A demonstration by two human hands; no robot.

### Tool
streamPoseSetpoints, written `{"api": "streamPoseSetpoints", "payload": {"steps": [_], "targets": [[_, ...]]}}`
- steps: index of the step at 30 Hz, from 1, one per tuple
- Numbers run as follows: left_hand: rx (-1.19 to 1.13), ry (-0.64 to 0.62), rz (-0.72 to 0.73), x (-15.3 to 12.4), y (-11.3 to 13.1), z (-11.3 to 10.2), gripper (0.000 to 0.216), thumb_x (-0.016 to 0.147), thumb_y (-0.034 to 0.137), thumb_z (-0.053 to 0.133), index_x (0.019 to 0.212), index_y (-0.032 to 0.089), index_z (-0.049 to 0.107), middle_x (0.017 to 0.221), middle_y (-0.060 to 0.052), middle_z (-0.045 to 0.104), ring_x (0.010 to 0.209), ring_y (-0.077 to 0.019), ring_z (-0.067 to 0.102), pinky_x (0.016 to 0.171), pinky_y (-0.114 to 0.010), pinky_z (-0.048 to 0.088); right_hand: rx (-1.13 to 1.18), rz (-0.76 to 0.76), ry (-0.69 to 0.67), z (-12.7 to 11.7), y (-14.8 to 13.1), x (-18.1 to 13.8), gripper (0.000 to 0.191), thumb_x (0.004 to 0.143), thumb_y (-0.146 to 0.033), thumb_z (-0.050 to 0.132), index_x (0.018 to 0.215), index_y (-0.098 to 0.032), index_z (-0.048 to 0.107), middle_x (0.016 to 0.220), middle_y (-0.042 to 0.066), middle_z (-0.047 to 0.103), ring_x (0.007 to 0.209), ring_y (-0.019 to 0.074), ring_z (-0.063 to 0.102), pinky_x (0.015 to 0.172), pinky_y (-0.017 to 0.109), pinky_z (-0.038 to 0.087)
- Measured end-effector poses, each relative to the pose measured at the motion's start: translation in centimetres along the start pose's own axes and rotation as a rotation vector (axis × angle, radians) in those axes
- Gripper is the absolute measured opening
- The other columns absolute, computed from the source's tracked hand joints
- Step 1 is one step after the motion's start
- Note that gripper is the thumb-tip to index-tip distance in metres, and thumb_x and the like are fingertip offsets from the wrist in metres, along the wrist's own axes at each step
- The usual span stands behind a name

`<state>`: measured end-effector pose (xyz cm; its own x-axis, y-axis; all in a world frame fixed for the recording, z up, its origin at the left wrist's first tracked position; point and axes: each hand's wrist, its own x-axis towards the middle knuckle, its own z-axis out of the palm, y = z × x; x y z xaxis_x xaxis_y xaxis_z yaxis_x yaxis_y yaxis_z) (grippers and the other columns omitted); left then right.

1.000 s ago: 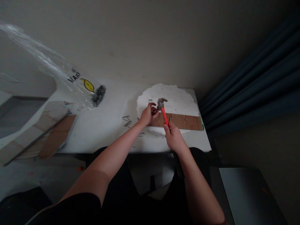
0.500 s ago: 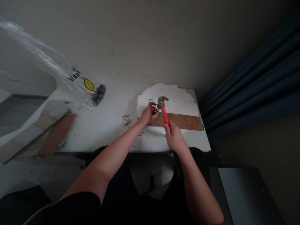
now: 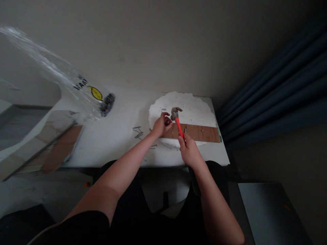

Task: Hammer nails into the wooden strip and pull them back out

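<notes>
My right hand [image 3: 189, 152] is wrapped round the red handle of a small hammer [image 3: 178, 120], whose grey head hovers just above the left end of a brown wooden plank [image 3: 201, 133]. That plank lies on a white foam slab [image 3: 189, 107] at the right of the white table [image 3: 114, 136]. My left hand [image 3: 160, 124] rests at the plank's left end, fingers pinched beside the hammer head on something too small to make out. Small nail heads dot the plank.
Loose dark nails [image 3: 138, 132] lie on the table left of my left hand. A clear plastic bag [image 3: 76, 88] with a yellow label stands at the table's back left. More wooden boards [image 3: 60, 146] lean at the left edge. Dark curtains [image 3: 276, 88] hang to the right.
The hammer head has bobbed slightly over the plank's left end; both hands stay in nearly the same place.
</notes>
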<state>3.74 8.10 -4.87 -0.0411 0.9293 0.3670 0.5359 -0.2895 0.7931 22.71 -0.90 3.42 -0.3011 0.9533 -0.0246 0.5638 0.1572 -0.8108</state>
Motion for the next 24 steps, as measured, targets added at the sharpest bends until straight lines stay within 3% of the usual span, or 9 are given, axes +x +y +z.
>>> {"api": "streamPoseSetpoints", "payload": {"steps": [16, 24], "targets": [[-0.017, -0.005, -0.021, 0.04, 0.01, -0.06, 0.044, 0.078, 0.018, 0.066, 0.115, 0.022, 0.043, 0.083, 0.000, 0.069, 0.071, -0.0132, 0.063, 0.068, -0.025, 0.045, -0.022, -0.019, 0.040, 0.00, -0.15, 0.13, 0.024, 0.097, -0.041, 0.041, 0.094, -0.022, 0.056, 0.074, 0.004, 0.059, 0.070, 0.0202, 0.055, 0.062, 0.029, 0.038], [-0.025, -0.018, -0.015, 0.03, -0.11, -0.07, 0.043, 0.078, 0.019, 0.066, 0.114, 0.022, 0.042, 0.081, 0.001, 0.068, 0.072, -0.0132, 0.063, 0.069, -0.025, 0.046, 0.067, -0.009, 0.010, -0.33, -0.26, -0.15, 0.030, 0.098, -0.044, 0.038, 0.105, -0.022, 0.057, 0.078, 0.004, 0.061, 0.065, 0.0180, 0.054, 0.059, 0.028, 0.037]]}}
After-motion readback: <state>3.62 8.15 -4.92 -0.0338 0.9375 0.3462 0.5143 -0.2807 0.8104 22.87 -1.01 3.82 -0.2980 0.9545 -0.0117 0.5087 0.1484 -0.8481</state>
